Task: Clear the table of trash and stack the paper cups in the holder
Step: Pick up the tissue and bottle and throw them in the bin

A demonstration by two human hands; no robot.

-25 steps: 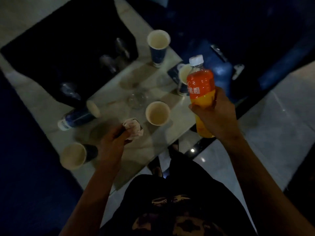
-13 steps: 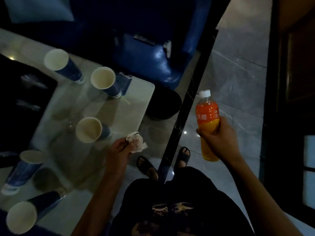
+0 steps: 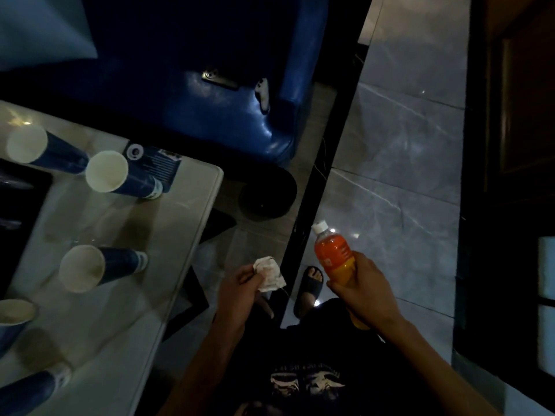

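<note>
White, crumpled paper trash [image 3: 268,274] sits pinched in the left hand [image 3: 240,288], whose fingers [image 3: 244,276] are closed on its near edge; most of the wad sticks out beyond the fingertips, held over the floor just off the worktop's [image 3: 168,259] corner. What is printed on the wad is too dim to read. The right hand [image 3: 359,288] is wrapped around the lower half of an orange drink bottle [image 3: 332,255], fingers clamped on it; the white cap and orange label rise clear above the hand, tilted away from the person, while the bottle's base is mostly hidden behind the palm and wrist.

On the worktop stand blue paper cups: one near the middle [image 3: 90,268], one by the far corner [image 3: 114,175] resting against a blue printed card [image 3: 159,166], and one further left [image 3: 36,148]. Two more cups [image 3: 12,319] [image 3: 27,394] are cut off by the left edge of the view. A black object [image 3: 18,223] on the worktop is also cropped and too dark to identify.

Beyond the corner sits a glossy blue seat [image 3: 228,121], and a dark round bin [image 3: 268,195] stands on the grey tiled floor [image 3: 399,181]. One sandalled foot [image 3: 310,285] shows between the hands.
</note>
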